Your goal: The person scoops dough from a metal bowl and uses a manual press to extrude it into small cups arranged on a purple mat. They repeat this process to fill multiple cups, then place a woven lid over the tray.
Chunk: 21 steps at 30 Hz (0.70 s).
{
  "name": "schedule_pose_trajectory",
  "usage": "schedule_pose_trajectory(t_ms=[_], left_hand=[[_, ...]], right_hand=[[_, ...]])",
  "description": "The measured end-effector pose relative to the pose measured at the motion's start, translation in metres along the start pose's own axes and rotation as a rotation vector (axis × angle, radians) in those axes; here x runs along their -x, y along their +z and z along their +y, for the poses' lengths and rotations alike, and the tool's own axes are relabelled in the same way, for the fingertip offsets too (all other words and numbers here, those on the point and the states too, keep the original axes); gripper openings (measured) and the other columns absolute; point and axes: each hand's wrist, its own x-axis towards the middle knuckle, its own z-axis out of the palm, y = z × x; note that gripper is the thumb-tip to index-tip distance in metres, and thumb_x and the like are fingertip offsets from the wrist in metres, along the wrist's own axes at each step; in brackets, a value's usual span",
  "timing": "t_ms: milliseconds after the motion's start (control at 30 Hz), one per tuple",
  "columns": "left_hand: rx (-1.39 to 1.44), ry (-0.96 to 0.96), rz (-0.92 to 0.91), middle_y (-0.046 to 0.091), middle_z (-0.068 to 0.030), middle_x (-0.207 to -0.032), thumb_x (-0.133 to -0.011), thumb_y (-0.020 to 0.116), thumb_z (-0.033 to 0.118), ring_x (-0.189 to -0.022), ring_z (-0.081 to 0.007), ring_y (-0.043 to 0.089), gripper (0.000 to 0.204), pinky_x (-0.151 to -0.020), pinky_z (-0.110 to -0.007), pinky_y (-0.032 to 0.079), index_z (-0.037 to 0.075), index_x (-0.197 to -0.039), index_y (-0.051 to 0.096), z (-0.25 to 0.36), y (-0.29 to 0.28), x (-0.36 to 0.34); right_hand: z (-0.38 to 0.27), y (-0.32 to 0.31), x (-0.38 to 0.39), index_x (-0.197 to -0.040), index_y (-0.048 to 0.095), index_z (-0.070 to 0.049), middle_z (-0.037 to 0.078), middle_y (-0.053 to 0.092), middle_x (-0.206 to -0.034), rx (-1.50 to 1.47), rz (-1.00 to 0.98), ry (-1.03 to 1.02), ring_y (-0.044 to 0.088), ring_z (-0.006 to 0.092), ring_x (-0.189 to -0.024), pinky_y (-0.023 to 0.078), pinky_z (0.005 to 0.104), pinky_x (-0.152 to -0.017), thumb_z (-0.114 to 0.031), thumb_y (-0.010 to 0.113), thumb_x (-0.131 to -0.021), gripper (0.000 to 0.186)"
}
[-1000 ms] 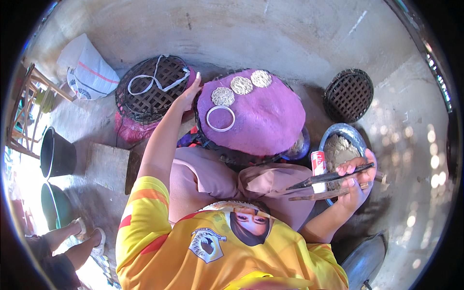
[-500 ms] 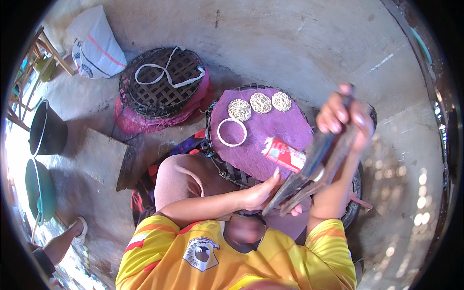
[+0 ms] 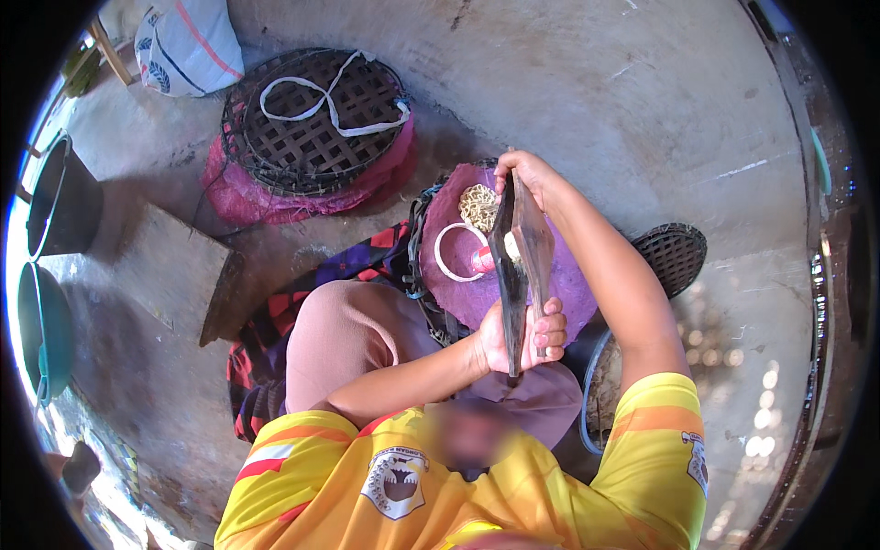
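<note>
My left hand [image 3: 522, 339] wraps round the lower end of a long hinged-looking wooden press [image 3: 506, 275], made of two narrow boards set side by side. At its upper end, my right hand [image 3: 522, 172] is closed over the boards. A small pale lump [image 3: 512, 247] shows between the boards near the middle. Behind the press lies a purple sheet [image 3: 449, 295] on a round basket. On that sheet are a disc of squiggly pale strands [image 3: 478, 205], a white ring [image 3: 438, 256] and a red packet [image 3: 482, 260], mostly hidden by the press.
A dark lattice basket [image 3: 312, 151] with a white strap stands beyond, near a white sack [image 3: 190, 50]. To the left are a black bucket [image 3: 69, 206], a green tub [image 3: 44, 321] and a wooden block [image 3: 174, 266]. A small lattice basket [image 3: 672, 257] lies right.
The press has swung from a slant to nearly upright and moved left over the purple sheet. My right hand has gone left with it. Two discs are now hidden, and the view has shifted.
</note>
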Motion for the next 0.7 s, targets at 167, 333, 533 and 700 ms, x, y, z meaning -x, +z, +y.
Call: schedule_pose_trajectory(t_ms=[167,333,533,700], left_hand=[[0.025,0.038,-0.047,0.043,-0.0021,-0.071,-0.086,0.041,0.037,-0.066,-0.0172,0.044,0.029,-0.070,-0.033,0.038,0.009,-0.088,0.047,0.003,0.001,0.001],[0.028,0.067,0.019,0.043,-0.0022,-0.069,-0.084,0.041,0.040,-0.063,-0.0174,0.044,0.032,-0.068,-0.033,0.038,0.009,-0.085,0.048,-0.001,0.004,0.007],[-0.013,0.125,0.174,0.042,-0.0026,-0.064,-0.083,0.036,0.049,-0.057,-0.0177,0.042,0.041,-0.062,-0.032,0.037,0.009,-0.079,0.045,0.005,0.014,0.017],[-0.124,0.121,0.295,0.040,-0.0025,-0.058,-0.082,0.032,0.054,-0.050,-0.0171,0.039,0.046,-0.055,-0.031,0.035,0.009,-0.075,0.043,0.026,0.014,0.013]], right_hand=[[0.000,0.010,-0.007,-0.070,0.048,-0.005,0.007,0.049,-0.056,0.173,0.098,-0.043,0.051,0.0176,-0.049,0.045,0.0336,-0.050,-0.011,0.059,-0.067,0.013],[0.006,0.023,-0.009,-0.066,0.050,-0.007,0.006,0.051,-0.053,0.189,0.103,-0.001,0.050,0.0174,-0.045,0.045,0.0326,-0.046,-0.012,0.060,-0.067,0.012],[-0.003,0.043,-0.010,-0.067,0.051,-0.006,0.007,0.052,-0.055,0.153,0.050,-0.032,0.050,0.0176,-0.045,0.043,0.0341,-0.046,-0.014,0.060,-0.069,0.012],[-0.019,0.041,-0.019,-0.066,0.050,-0.006,0.006,0.050,-0.054,0.130,0.093,-0.129,0.048,0.0176,-0.043,0.045,0.0346,-0.044,-0.015,0.062,-0.072,0.016]])
